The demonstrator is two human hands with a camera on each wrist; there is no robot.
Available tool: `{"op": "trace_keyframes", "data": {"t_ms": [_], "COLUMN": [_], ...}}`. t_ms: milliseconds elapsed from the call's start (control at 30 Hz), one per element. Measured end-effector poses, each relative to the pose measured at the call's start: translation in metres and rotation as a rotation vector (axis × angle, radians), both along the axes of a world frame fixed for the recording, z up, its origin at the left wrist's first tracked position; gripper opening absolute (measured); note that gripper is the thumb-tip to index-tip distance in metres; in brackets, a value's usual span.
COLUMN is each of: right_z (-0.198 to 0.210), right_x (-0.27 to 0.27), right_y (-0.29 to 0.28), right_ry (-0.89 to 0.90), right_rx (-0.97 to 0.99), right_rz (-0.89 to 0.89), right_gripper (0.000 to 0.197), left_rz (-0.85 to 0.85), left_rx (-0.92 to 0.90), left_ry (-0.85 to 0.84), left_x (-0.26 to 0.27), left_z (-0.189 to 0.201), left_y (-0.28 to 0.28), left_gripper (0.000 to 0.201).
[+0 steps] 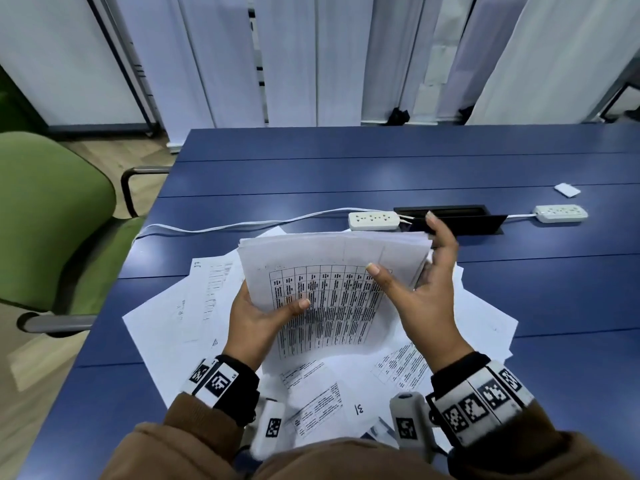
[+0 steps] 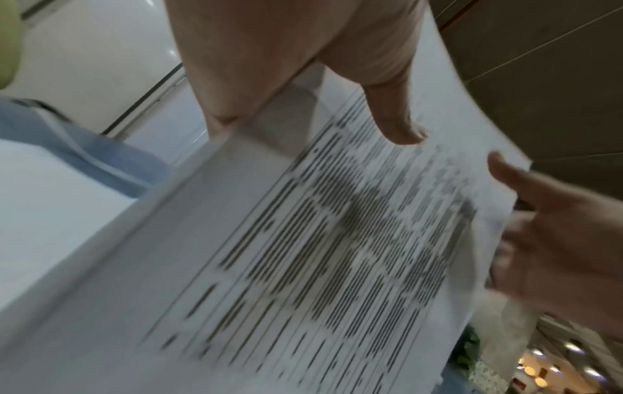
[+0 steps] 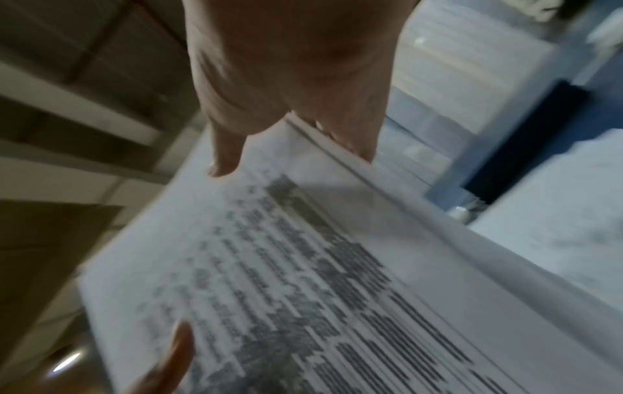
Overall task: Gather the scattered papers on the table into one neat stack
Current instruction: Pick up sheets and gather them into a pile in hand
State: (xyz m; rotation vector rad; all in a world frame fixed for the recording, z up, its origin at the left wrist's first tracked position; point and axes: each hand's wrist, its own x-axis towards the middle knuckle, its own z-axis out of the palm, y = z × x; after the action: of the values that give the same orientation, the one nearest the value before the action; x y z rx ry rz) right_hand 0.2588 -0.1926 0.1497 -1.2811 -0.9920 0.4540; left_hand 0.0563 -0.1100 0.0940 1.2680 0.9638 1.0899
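Observation:
A bundle of white printed papers (image 1: 329, 258) is held up off the blue table (image 1: 346, 168), its top sheet showing a table of text. My left hand (image 1: 263, 313) grips the bundle's lower left edge, thumb on top. My right hand (image 1: 415, 289) pinches the right edge, thumb on the top sheet and fingers behind it. Loose sheets (image 1: 173, 327) lie fanned out on the table under the bundle. The left wrist view shows the bundle (image 2: 303, 253) blurred under my left thumb (image 2: 397, 125). In the right wrist view the bundle (image 3: 269, 266) lies under my right thumb (image 3: 226, 154).
Behind the papers lie two white power strips (image 1: 373, 220) (image 1: 560, 213), a white cable and an open black cable box (image 1: 460, 220). A small white card (image 1: 567, 189) lies far right. A green chair (image 1: 52, 220) stands at the table's left edge.

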Motion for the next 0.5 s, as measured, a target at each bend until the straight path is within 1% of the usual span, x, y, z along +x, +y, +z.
{"op": "trace_keyframes", "data": {"t_ms": [33, 67, 100, 133, 200, 267, 333, 400, 467, 500], "right_z": [-0.011, -0.022, -0.036, -0.048, -0.061, -0.064, -0.068, -0.079, -0.095, -0.105], "right_x": [0.005, 0.01, 0.015, 0.018, 0.02, 0.017, 0.017, 0.025, 0.04, 0.049], "right_y": [0.001, 0.0, 0.0, -0.002, -0.004, -0.001, 0.006, 0.012, 0.014, 0.013], "right_ry": [0.151, 0.263, 0.324, 0.341, 0.335, 0.344, 0.376, 0.419, 0.447, 0.444], "right_rx": [-0.073, -0.182, -0.302, -0.405, -0.506, -0.532, -0.558, -0.562, -0.611, -0.671], "right_rz": [0.056, 0.119, 0.182, 0.237, 0.304, 0.336, 0.359, 0.343, 0.228, 0.128], "right_gripper": [0.076, 0.073, 0.071, 0.067, 0.055, 0.047, 0.049, 0.062, 0.072, 0.073], "left_rz": [-0.011, -0.029, -0.045, -0.063, -0.106, -0.128, -0.071, 0.028, 0.155, 0.218], "left_rx": [-0.026, -0.05, -0.07, -0.1, -0.176, -0.219, -0.223, -0.268, -0.325, -0.342], "left_ry": [0.014, 0.038, 0.073, 0.11, 0.154, 0.19, 0.249, 0.287, 0.274, 0.278], "left_x": [-0.001, -0.002, -0.004, -0.005, -0.005, -0.003, 0.0, -0.003, -0.014, -0.022], "left_z": [-0.005, -0.01, -0.016, -0.021, -0.033, -0.046, -0.052, -0.059, -0.068, -0.072], "left_y": [0.0, -0.001, -0.003, -0.006, -0.012, -0.017, -0.017, -0.011, 0.001, 0.007], "left_gripper": [0.071, 0.068, 0.063, 0.056, 0.045, 0.033, 0.013, 0.019, 0.004, 0.004]}}
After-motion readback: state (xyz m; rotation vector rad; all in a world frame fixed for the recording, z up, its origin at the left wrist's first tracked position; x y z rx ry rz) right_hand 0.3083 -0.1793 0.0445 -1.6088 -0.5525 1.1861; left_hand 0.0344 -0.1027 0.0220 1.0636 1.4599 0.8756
